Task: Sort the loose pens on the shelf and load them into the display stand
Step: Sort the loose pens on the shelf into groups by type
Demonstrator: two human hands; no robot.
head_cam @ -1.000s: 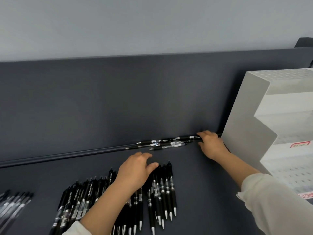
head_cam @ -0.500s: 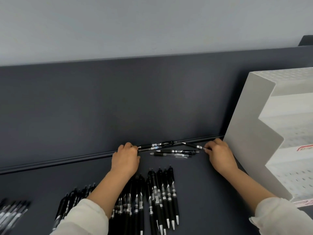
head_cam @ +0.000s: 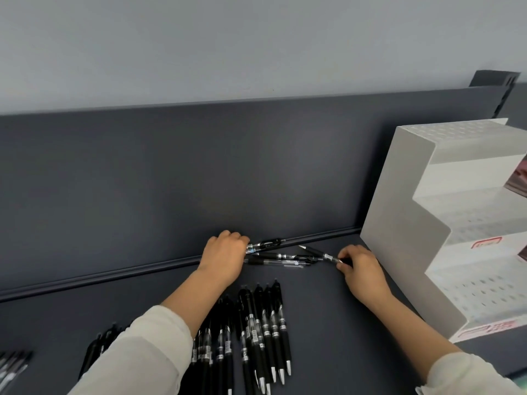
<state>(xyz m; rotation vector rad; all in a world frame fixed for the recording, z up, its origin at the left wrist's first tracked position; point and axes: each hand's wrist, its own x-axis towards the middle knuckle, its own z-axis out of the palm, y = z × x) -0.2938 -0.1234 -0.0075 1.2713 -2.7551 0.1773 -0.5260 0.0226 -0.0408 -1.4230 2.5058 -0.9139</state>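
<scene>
Four or so loose pens (head_cam: 281, 258) lie in a small crossed cluster at the back of the dark shelf (head_cam: 328, 323), against its rail (head_cam: 114, 276), between the two hands. The left hand (head_cam: 225, 255) sits over their left ends with fingers curled down; its back hides whether they grip anything. The right hand (head_cam: 360, 266) pinches the right end of a slanted pen (head_cam: 318, 251) between thumb and forefinger, the other fingers tucked under. That pen angles up and left across the cluster. Nearer the person, a row of pens (head_cam: 265, 323) lies side by side, tips toward the camera. The white display stand (head_cam: 399, 223) is just right of the right hand.
</scene>
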